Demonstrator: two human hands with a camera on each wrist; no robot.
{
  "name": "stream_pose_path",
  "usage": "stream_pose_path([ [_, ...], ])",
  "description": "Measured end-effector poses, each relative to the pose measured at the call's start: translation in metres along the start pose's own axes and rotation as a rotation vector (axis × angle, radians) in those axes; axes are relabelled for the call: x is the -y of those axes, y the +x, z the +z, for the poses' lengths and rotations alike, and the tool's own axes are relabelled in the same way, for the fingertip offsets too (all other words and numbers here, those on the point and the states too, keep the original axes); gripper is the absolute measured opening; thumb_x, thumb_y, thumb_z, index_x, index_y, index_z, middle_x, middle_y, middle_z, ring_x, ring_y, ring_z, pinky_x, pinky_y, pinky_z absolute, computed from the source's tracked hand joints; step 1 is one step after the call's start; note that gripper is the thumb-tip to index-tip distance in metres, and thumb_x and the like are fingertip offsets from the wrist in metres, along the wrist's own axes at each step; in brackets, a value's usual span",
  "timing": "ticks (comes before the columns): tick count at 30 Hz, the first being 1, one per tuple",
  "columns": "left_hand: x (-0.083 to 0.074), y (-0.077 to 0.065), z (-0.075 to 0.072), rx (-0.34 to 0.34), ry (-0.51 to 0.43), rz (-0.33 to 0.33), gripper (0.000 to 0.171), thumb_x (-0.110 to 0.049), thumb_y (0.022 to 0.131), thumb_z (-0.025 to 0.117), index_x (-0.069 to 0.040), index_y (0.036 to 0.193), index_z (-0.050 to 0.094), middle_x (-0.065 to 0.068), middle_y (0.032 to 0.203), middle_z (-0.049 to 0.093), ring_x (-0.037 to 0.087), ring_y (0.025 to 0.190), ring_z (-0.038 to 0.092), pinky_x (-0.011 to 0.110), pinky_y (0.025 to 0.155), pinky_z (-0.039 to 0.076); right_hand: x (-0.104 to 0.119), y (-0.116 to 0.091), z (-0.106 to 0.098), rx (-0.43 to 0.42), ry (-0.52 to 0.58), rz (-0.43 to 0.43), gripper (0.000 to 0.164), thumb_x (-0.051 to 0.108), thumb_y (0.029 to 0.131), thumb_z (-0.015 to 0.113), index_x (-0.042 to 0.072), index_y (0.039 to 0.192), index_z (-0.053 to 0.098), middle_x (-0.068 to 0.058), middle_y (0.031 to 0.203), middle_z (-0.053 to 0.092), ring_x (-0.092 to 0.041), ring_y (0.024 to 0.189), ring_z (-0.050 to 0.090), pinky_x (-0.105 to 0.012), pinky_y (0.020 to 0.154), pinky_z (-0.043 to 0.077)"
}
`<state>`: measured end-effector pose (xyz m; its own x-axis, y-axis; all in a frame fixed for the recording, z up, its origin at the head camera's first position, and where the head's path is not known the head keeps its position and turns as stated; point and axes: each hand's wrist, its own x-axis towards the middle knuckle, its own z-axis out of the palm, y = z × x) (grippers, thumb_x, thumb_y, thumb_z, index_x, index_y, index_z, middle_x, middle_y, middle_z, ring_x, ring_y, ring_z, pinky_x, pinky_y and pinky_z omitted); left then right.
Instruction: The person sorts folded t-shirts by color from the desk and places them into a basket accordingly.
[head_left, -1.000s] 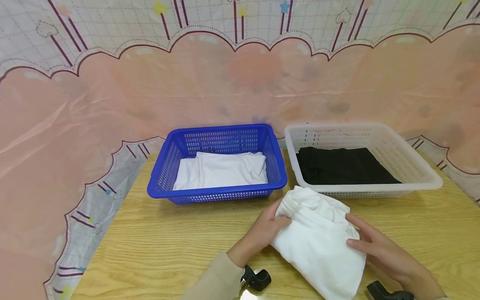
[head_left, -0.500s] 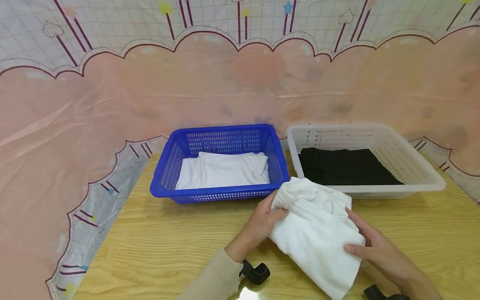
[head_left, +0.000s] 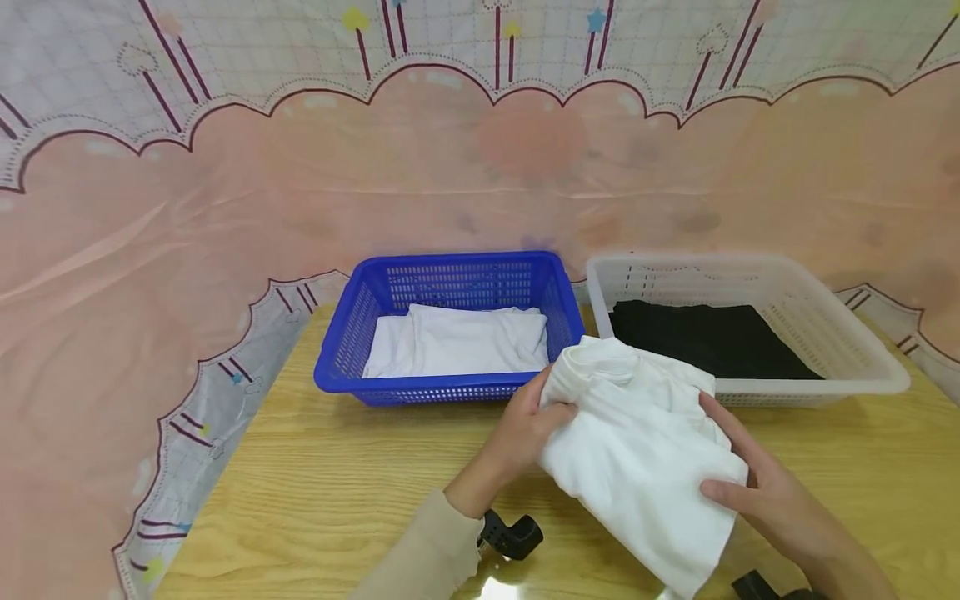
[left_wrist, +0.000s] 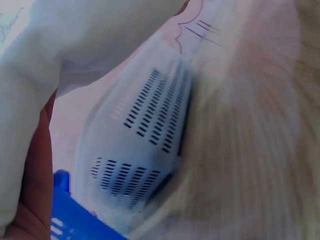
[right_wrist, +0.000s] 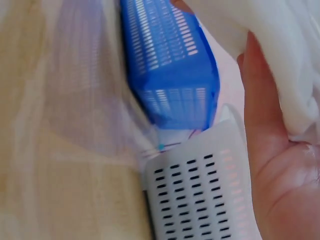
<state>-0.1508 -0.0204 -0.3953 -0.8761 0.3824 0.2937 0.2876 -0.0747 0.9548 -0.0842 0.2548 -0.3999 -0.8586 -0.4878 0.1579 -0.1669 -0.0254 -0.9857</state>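
A white cloth [head_left: 637, 454] is gripped between the left hand [head_left: 525, 427] and right hand [head_left: 768, 487], near the blue basket [head_left: 450, 384] and pale basket [head_left: 832, 387]. White fabric [head_left: 476, 343] is already laid in the former, black fabric [head_left: 708, 337] in the latter; the white cloth, seemingly folded, is not yet put down

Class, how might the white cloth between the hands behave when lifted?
The white cloth is probably floppy, given its soft creases. Its loosely folded layers could slip apart if only one were pinched. Broad and flattish, it seems unlikely to roll.
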Motion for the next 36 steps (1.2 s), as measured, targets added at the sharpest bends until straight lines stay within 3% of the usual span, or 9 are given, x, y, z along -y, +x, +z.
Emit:
stream_pose_path([
  [5,-0.005,0.003,-0.008,-0.044,0.02,-0.012,0.051,-0.007,0.082,0.051,-0.018,0.131,0.043,0.002,0.114,0.054,0.014,0.1,0.05,0.032,0.088,0.041,0.012,0.017,0.002,0.018,0.002,-0.027,0.079,-0.013,0.086,0.042,0.021,0.145,0.001,-0.012,0.136,0.012,-0.013,0.108,0.048,-0.037,0.075,0.049],
  [9,-0.015,0.005,-0.019,-0.026,0.064,-0.046,0.046,-0.011,0.084,0.052,-0.019,0.129,0.046,0.003,0.11,0.055,0.015,0.093,0.053,0.032,0.08,0.045,0.017,0.029,0.002,0.064,0.035,-0.053,0.081,-0.014,0.085,0.044,0.019,0.145,0.001,-0.011,0.136,0.013,-0.014,0.109,0.047,-0.038,0.076,0.049],
  [13,-0.03,0.006,-0.033,0.023,0.141,-0.083,0.043,-0.015,0.087,0.052,-0.023,0.129,0.046,0.003,0.108,0.055,0.016,0.085,0.056,0.032,0.073,0.048,0.021,0.036,0.003,0.12,0.026,-0.042,0.085,-0.015,0.083,0.046,0.02,0.144,0.0,-0.009,0.143,0.007,-0.015,0.115,0.042,-0.04,0.079,0.048],
  [16,-0.047,0.006,-0.039,0.041,0.13,-0.086,0.043,-0.012,0.088,0.051,-0.021,0.13,0.045,0.006,0.109,0.054,0.017,0.083,0.057,0.033,0.071,0.049,0.026,0.043,0.004,0.116,-0.02,-0.021,0.087,-0.014,0.082,0.048,0.024,0.144,0.0,-0.008,0.146,0.001,-0.016,0.117,0.04,-0.042,0.079,0.047],
  [19,-0.065,0.005,-0.043,0.027,0.101,-0.085,0.043,-0.008,0.089,0.05,-0.016,0.13,0.044,0.009,0.109,0.053,0.017,0.081,0.056,0.034,0.069,0.049,0.033,0.052,0.006,0.075,-0.048,-0.007,0.087,-0.013,0.083,0.049,0.027,0.144,0.003,-0.011,0.144,0.01,-0.019,0.112,0.046,-0.043,0.077,0.048],
  [26,-0.095,0.0,-0.056,-0.004,0.11,-0.115,0.045,-0.006,0.089,0.049,-0.013,0.132,0.041,0.011,0.109,0.052,0.019,0.076,0.057,0.034,0.066,0.05,0.045,0.073,0.014,0.062,0.058,-0.043,0.08,-0.013,0.087,0.044,0.027,0.144,0.005,-0.016,0.143,0.017,-0.025,0.112,0.046,-0.044,0.078,0.047],
  [31,-0.105,0.0,-0.069,0.006,0.18,-0.113,0.043,-0.009,0.09,0.05,-0.014,0.131,0.041,0.01,0.107,0.053,0.02,0.081,0.057,0.034,0.07,0.048,0.049,0.089,0.017,0.007,0.032,-0.035,0.067,-0.005,0.089,0.047,0.022,0.143,0.018,-0.018,0.136,0.028,-0.027,0.102,0.053,-0.045,0.071,0.05],
  [36,-0.093,0.009,-0.088,-0.016,0.165,-0.079,0.037,-0.017,0.089,0.054,-0.022,0.125,0.047,0.01,0.1,0.057,0.025,0.08,0.059,0.039,0.068,0.049,0.048,0.105,0.02,-0.047,0.053,-0.059,0.056,-0.002,0.09,0.047,0.014,0.14,0.028,-0.019,0.128,0.035,-0.024,0.093,0.058,-0.042,0.067,0.051],
])
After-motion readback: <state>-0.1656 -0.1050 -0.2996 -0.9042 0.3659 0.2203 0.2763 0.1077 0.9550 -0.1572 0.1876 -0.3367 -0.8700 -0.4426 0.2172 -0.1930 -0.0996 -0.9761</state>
